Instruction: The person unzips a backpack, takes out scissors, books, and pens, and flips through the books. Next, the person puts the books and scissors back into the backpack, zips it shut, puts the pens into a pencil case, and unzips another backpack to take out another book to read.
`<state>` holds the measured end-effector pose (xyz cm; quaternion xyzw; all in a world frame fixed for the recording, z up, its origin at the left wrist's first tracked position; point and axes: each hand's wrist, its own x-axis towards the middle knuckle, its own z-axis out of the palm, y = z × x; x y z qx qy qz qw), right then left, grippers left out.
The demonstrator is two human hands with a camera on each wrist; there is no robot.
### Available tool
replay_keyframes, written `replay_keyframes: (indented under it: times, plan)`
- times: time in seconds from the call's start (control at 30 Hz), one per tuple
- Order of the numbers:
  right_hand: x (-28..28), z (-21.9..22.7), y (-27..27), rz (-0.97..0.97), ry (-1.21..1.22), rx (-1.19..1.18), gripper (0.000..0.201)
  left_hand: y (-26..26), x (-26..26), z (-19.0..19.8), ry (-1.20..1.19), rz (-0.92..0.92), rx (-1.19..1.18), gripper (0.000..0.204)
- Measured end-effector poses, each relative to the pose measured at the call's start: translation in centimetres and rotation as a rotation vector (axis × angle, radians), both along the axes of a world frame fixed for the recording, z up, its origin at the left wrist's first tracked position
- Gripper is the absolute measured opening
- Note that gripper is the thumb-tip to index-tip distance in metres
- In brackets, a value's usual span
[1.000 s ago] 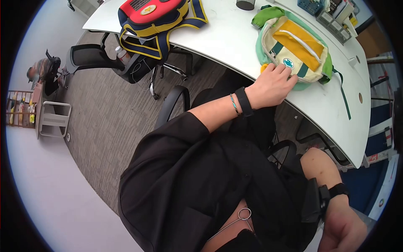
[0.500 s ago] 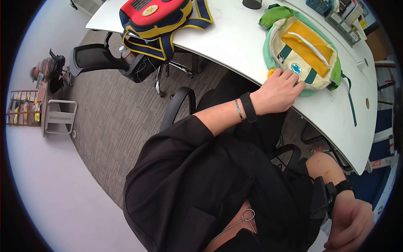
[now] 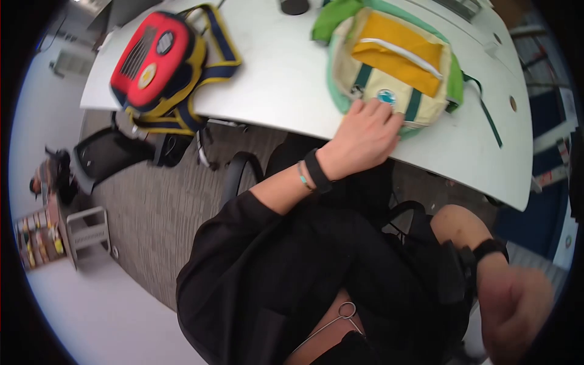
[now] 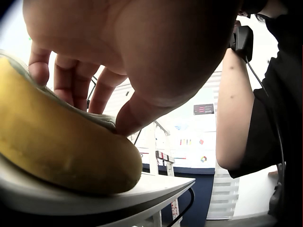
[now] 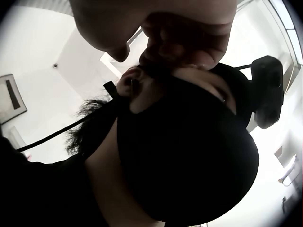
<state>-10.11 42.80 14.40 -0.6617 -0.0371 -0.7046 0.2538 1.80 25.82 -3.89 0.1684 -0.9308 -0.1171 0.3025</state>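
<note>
My left hand (image 3: 365, 137) rests on the near edge of a green, cream and yellow backpack (image 3: 398, 64) lying on the white table. In the left wrist view, bent fingers (image 4: 66, 80) and the thumb touch the seam above the rounded yellow side (image 4: 71, 151). A round teal badge (image 3: 385, 97) shows just past the fingertips in the head view. My right hand (image 3: 517, 310), blurred there, is raised on a bent arm. The right wrist view has its loosely curled fingers (image 5: 189, 52) beside the person's head, above a black face covering (image 5: 189, 151), holding nothing visible.
A red and navy backpack (image 3: 170, 70) with yellow-edged straps sits at the table's left end. A dark cup (image 3: 294, 6) stands at the back. A green strap (image 3: 486, 115) trails right. Below are a black chair (image 3: 109, 155) and a white cart (image 3: 88, 228); farther left, someone sits.
The head view has turned, so both backpacks sit farther left, with the red one lower. My left hand stays on the backpack's edge. My right hand appears slightly higher in the view.
</note>
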Motion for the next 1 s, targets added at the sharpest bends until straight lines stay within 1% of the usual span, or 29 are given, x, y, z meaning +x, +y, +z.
replay_keyframes:
  times: [0.03,0.07,0.13,0.17,0.2,0.23,0.27,0.33,0.37,0.4,0.43,0.47,0.53,0.57,0.6,0.67,0.77,0.9,1.0]
  plan:
    - [-1.0,-0.4,1.3,-0.109,-0.110,0.039,0.019,-0.3,-0.1,0.2,-0.022,-0.008,0.005,0.031]
    - [0.3,-0.2,-4.2,0.063,-0.084,-0.084,0.019,-0.5,-0.3,0.4,-0.042,-0.019,0.008,0.029]
    - [-1.8,-2.4,-2.9,-0.390,-0.073,0.137,0.022,-1.1,-0.8,0.8,-0.072,-0.046,0.020,0.025]
    - [-3.0,-4.3,-2.7,-0.437,-0.059,0.141,0.022,-1.4,-0.9,0.9,-0.091,-0.059,0.024,0.021]
    - [-4.6,-6.6,-3.2,-0.776,0.026,0.456,0.010,-1.7,-1.1,1.1,-0.110,-0.085,0.027,0.019]
    - [-6.0,-7.9,-3.8,-1.105,0.101,0.774,0.003,-2.0,-1.4,1.3,-0.125,-0.108,0.033,0.019]
    - [-6.9,-8.1,-4.7,-1.167,0.347,1.049,0.009,-2.2,-1.6,1.4,-0.145,-0.127,0.037,0.018]
    - [-9.8,-13.0,-5.8,-1.205,0.605,1.327,0.018,-2.7,-1.9,1.7,-0.161,-0.170,0.064,0.018]
    - [-10.4,-14.6,-6.2,-1.223,0.591,1.335,0.018,-2.9,-2.0,1.8,-0.185,-0.187,0.091,0.018]
    - [-10.8,-15.8,-6.7,-1.337,0.698,1.330,0.021,-3.2,-2.2,1.8,-0.185,-0.208,0.085,0.018]
    - [-11.0,-16.4,-7.1,-1.447,0.809,1.326,0.024,-3.3,-2.4,1.7,-0.183,-0.226,0.130,0.018]
    - [-11.3,-16.6,-7.5,-1.460,0.798,1.339,0.024,-3.4,-2.4,1.7,-0.183,-0.241,0.178,0.018]
    - [-11.9,-16.7,-8.6,-1.488,0.804,1.442,0.026,-3.3,-2.5,1.8,-0.180,-0.262,0.192,0.018]
    - [-12.0,-16.9,-9.0,-1.502,0.740,1.423,0.024,-3.3,-2.4,1.7,-0.171,-0.258,0.198,0.018]
    - [-12.3,-17.1,-9.1,-1.506,0.741,1.424,0.024,-3.3,-2.4,1.6,-0.160,-0.250,0.204,0.018]
    - [-12.6,-17.3,-9.4,-1.381,0.635,1.452,0.022,-3.4,-2.4,1.5,-0.153,-0.253,0.212,0.018]
    - [-12.4,-17.7,-9.2,-1.411,0.588,1.395,0.022,-3.4,-2.2,1.5,-0.145,-0.252,0.218,0.018]
    - [-12.5,-18.1,-8.5,-1.427,0.589,1.373,0.022,-3.5,-2.2,1.6,-0.134,-0.243,0.196,0.016]
    - [-12.8,-18.6,-8.3,-1.390,0.550,1.334,0.022,-3.3,-2.3,1.4,-0.099,-0.207,0.162,0.015]
